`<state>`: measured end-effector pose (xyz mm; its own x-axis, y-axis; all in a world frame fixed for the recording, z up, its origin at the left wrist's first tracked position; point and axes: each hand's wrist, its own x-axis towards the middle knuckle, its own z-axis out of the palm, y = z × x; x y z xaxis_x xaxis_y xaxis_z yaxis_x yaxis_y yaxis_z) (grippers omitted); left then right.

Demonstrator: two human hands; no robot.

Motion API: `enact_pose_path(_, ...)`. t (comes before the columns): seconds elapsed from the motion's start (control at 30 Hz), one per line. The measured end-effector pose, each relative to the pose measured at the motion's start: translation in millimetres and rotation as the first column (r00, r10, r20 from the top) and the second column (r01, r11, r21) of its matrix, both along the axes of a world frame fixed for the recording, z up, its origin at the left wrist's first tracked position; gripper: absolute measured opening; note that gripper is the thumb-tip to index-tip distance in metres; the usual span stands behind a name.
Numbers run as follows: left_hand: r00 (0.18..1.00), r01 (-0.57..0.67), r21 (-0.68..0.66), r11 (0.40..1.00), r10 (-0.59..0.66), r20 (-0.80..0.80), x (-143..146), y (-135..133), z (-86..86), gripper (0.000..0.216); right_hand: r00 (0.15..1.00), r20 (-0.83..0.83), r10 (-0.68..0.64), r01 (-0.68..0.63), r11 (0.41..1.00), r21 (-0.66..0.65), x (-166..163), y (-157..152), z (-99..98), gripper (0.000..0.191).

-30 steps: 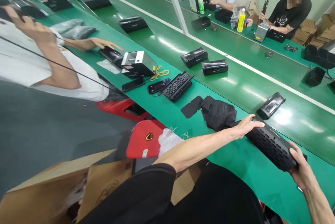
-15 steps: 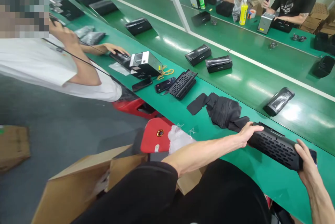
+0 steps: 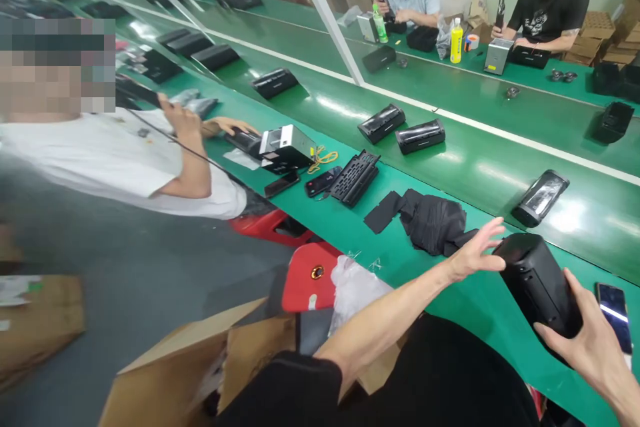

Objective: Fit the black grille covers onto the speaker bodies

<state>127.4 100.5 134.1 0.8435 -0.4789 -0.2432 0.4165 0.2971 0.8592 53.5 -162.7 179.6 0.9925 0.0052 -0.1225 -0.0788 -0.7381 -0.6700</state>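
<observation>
A black speaker housing [image 3: 537, 287] is tilted up off the green bench, its rounded end facing up and its slotted side turned out of sight. My right hand [image 3: 590, 334] grips its lower right part, thumb on the near side and fingers behind. At the upper left end is my left hand [image 3: 477, 254], fingers spread and the thumb at the housing's edge; whether it touches is unclear. Left of that hand lies a heap of black fabric pieces [image 3: 434, 224]. A slotted black grille panel [image 3: 355, 177] rests farther left. Beside my right hand lies a smartphone [image 3: 614, 314].
Several black housings, one close by [image 3: 541, 198], lie on the green conveyor [image 3: 480, 180]. To the left a co-worker in a white shirt [image 3: 125, 154] sits near a metal-faced box [image 3: 287, 147]. A red stool [image 3: 307, 280] and an open carton [image 3: 175, 367] stand below the bench.
The speaker housing has turned from lying lengthwise, slots showing, to end up. My left hand has let go and spread its fingers. The view has shifted slightly left, and the smartphone is now uncovered.
</observation>
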Motion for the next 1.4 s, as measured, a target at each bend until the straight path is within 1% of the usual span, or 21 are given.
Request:
enact_pose_path(0.07, 0.959, 0.135, 0.157, 0.978, -0.169, 0.229, 10.2, 5.3, 14.1, 0.119, 0.996, -0.006, 0.087, -0.087, 0.989, -0.116, -2.3, -5.9, -0.8, 0.099)
enact_pose_path(0.1, 0.932, 0.159, 0.231, 0.96, -0.223, 0.286, 11.8, 5.3, 18.1, 0.113, 0.994, -0.003, 0.11, -0.109, 0.983, -0.147, -3.1, -6.5, -2.7, 0.097)
enact_pose_path(0.13, 0.918, 0.15, 0.277, 0.949, -0.238, 0.317, 11.2, 4.4, 19.8, 0.106, 0.991, 0.004, 0.13, -0.128, 0.979, -0.156, -3.9, -7.1, -5.0, 0.096)
enact_pose_path(0.2, 0.918, 0.087, 0.299, 0.95, -0.193, 0.345, 4.6, 2.2, 17.7, 0.097, 0.987, 0.021, 0.159, -0.156, 0.982, -0.108, -6.1, -11.4, -9.5, 0.094)
enact_pose_path(0.23, 0.921, 0.053, 0.293, 0.955, -0.16, 0.355, 0.1, 2.0, 15.0, 0.095, 0.99, 0.024, 0.14, -0.138, 0.988, -0.068, -8.1, -15.8, -11.2, 0.096)
enact_pose_path(0.3, 0.925, 0.003, 0.274, 0.962, -0.107, 0.365, -8.2, 4.4, 9.1, 0.091, 1.0, -0.001, -0.005, 0.005, 0.999, 0.05, -15.5, -26.5, -12.5, 0.111)
enact_pose_path(0.33, 0.932, -0.01, 0.265, 0.964, -0.087, 0.352, -11.1, 6.5, 6.8, 0.091, 0.994, -0.042, -0.105, 0.11, 0.986, 0.128, -20.8, -30.5, -11.9, 0.121)
enact_pose_path(0.4, 0.954, -0.015, 0.243, 0.97, -0.059, 0.293, -13.6, 10.9, 4.9, 0.092, 0.953, -0.158, -0.258, 0.294, 0.914, 0.279, -33.2, -31.9, -8.4, 0.131)
enact_pose_path(0.47, 0.972, 0.001, 0.224, 0.975, -0.054, 0.231, -12.7, 14.2, 6.6, 0.095, 0.929, -0.22, -0.298, 0.364, 0.847, 0.387, -44.3, -24.5, -3.7, 0.122)
enact_pose_path(0.5, 0.975, 0.011, 0.22, 0.975, -0.059, 0.212, -11.6, 15.1, 8.3, 0.097, 0.928, -0.21, -0.307, 0.369, 0.834, 0.41, -48.5, -19.5, -2.2, 0.114)
enact_pose_path(0.57, 0.977, 0.03, 0.226, 0.974, -0.076, 0.199, -9.3, 15.6, 11.4, 0.097, 0.928, -0.157, -0.338, 0.373, 0.83, 0.414, -52.9, -11.7, -2.8, 0.105)
enact_pose_path(0.67, 0.981, 0.026, 0.249, 0.968, -0.073, 0.182, -7.7, 12.3, 8.9, 0.093, 0.914, -0.129, -0.385, 0.404, 0.827, 0.391, -51.6, -10.4, -15.5, 0.099)
enact_pose_path(0.77, 0.995, 0.014, 0.235, 0.972, -0.036, 0.089, -10.7, 5.7, -5.1, 0.087, 0.877, -0.252, -0.41, 0.481, 0.759, 0.439, -47.6, -14.4, -32.6, 0.096)
enact_pose_path(0.83, 0.999, 0.031, 0.214, 0.976, -0.033, 0.006, -14.7, 2.5, -16.2, 0.085, 0.85, -0.371, -0.374, 0.521, 0.699, 0.489, -47.5, -15.6, -38.0, 0.094)
enact_pose_path(0.87, 0.999, 0.05, 0.203, 0.978, -0.046, -0.024, -16.9, 2.0, -20.8, 0.085, 0.839, -0.413, -0.354, 0.533, 0.684, 0.497, -48.8, -15.8, -38.2, 0.093)
enact_pose_path(0.97, 0.992, 0.118, 0.18, 0.977, -0.109, -0.055, -23.5, 6.0, -27.0, 0.093, 0.833, -0.443, -0.332, 0.533, 0.698, 0.478, -56.7, -16.9, -32.0, 0.097)
enact_pose_path(1.07, 0.987, 0.157, 0.193, 0.969, -0.157, -0.017, -29.4, 14.3, -24.3, 0.097, 0.843, -0.434, -0.318, 0.512, 0.722, 0.466, -65.4, -19.5, -26.2, 0.1)
enact_pose_path(1.13, 0.986, 0.158, 0.207, 0.966, -0.167, 0.022, -33.6, 18.1, -21.6, 0.094, 0.844, -0.422, -0.33, 0.513, 0.724, 0.461, -69.6, -20.6, -27.4, 0.1)
enact_pose_path(1.23, 0.99, 0.12, 0.225, 0.967, -0.135, 0.049, -40.6, 17.8, -22.1, 0.087, 0.844, -0.392, -0.365, 0.524, 0.715, 0.462, -73.5, -19.6, -37.0, 0.096)
enact_pose_path(1.3, 0.994, 0.102, 0.245, 0.964, -0.108, 0.013, -44.7, 15.5, -26.6, 0.085, 0.818, -0.427, -0.385, 0.564, 0.68, 0.468, -74.2, -19.0, -45.4, 0.094)
enact_pose_path(1.4, 0.99, 0.133, 0.307, 0.942, -0.113, -0.084, -49.4, 15.4, -36.8, 0.08, 0.721, -0.609, -0.331, 0.661, 0.591, 0.463, -73.5, -20.6, -53.1, 0.097)
